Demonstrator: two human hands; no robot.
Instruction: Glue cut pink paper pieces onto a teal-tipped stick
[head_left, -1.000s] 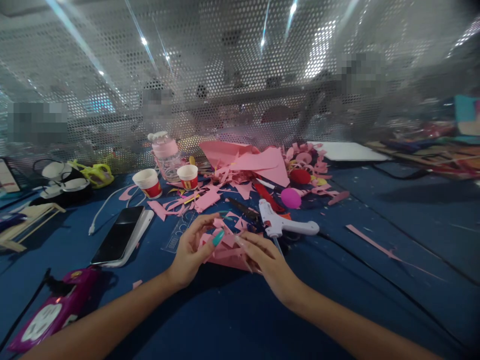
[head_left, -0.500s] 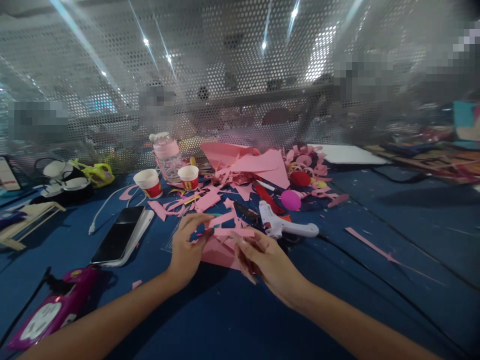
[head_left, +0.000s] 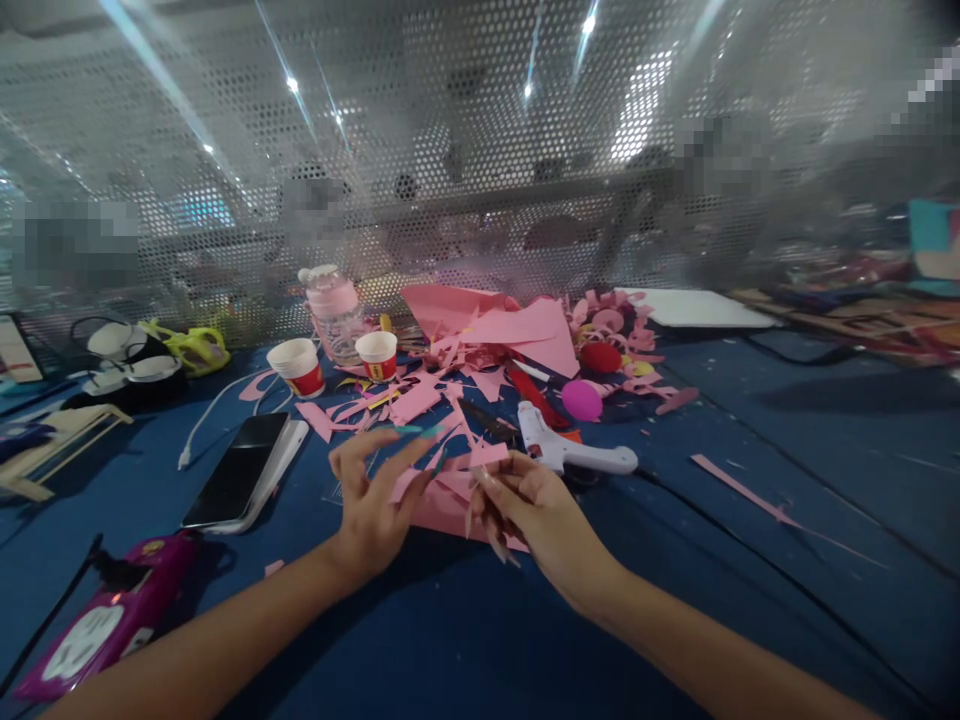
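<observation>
My right hand [head_left: 529, 505] pinches the right end of a pink paper strip [head_left: 489, 456] between thumb and fingers. Close by on the left, my left hand [head_left: 379, 500] has its fingers spread, long teal nails showing, and appears to grip nothing. Whether its fingertips touch the strip I cannot tell. Under both hands lies a larger sheet of pink paper [head_left: 439, 517] on the dark blue table. Just beyond my right hand rests a white glue gun [head_left: 585, 455], its cable running off to the right.
Pink paper scraps [head_left: 420, 400] are heaped behind the hands, with two paper cups [head_left: 296, 368] and a bottle [head_left: 334, 310]. A black phone [head_left: 238, 470] and a purple device [head_left: 112, 620] lie on the left. A perforated metal screen [head_left: 465, 130] stands at the back.
My left hand has let go of the strip's left end and opened its fingers. My right hand still holds the strip, in nearly the same place.
</observation>
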